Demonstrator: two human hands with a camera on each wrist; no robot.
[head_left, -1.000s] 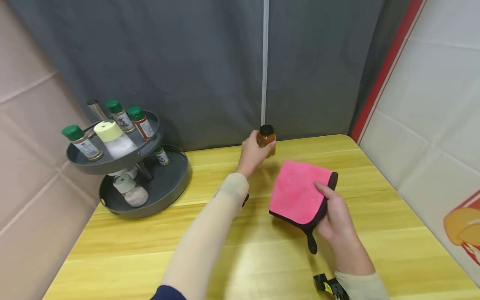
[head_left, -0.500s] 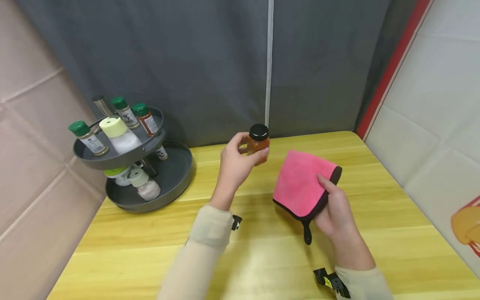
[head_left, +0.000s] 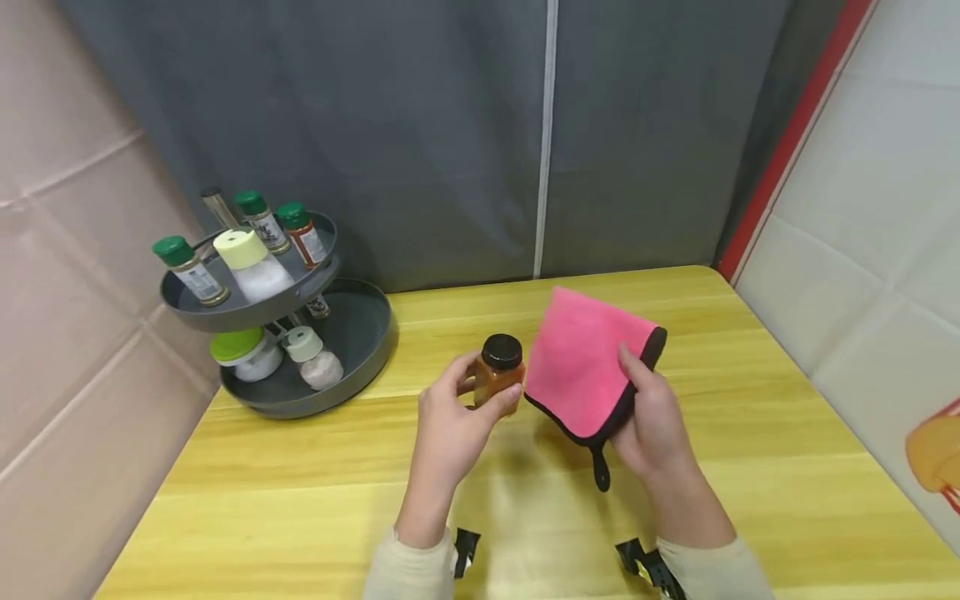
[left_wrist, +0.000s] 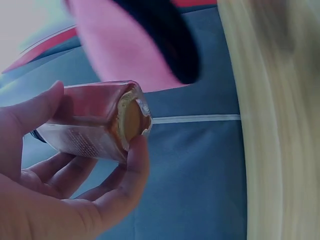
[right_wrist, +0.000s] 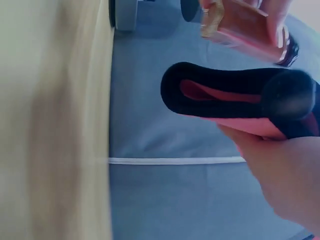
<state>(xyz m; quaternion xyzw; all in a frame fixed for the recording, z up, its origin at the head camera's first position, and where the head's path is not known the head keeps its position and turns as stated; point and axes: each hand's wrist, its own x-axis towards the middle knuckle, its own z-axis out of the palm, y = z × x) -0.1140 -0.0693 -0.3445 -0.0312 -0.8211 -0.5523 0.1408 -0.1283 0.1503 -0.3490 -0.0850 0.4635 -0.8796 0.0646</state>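
My left hand (head_left: 450, 421) grips a small square glass jar (head_left: 497, 379) with a black lid and orange-brown contents, held above the table. In the left wrist view the thumb and fingers wrap the jar (left_wrist: 85, 120), one fingertip at its base. My right hand (head_left: 656, 417) holds a folded pink cloth (head_left: 585, 358) with black edging and a hanging loop, thumb on top. The jar is just left of the cloth's edge in the head view. From the right wrist, the cloth's black-edged fold (right_wrist: 215, 95) shows side-on, with the jar (right_wrist: 245, 27) beyond it.
A grey two-tier rack (head_left: 300, 400) stands at the left on the wooden table (head_left: 300, 517). It carries several green-capped spice bottles (head_left: 191, 271), a yellow-capped white bottle (head_left: 255, 267) and a green-lidded tub (head_left: 247, 354). A grey curtain (head_left: 375, 125) hangs behind, tiled walls at both sides.
My left hand has lifted the jar from the back of the table and brought it toward me, beside the cloth. The right hand with the cloth has shifted slightly left.
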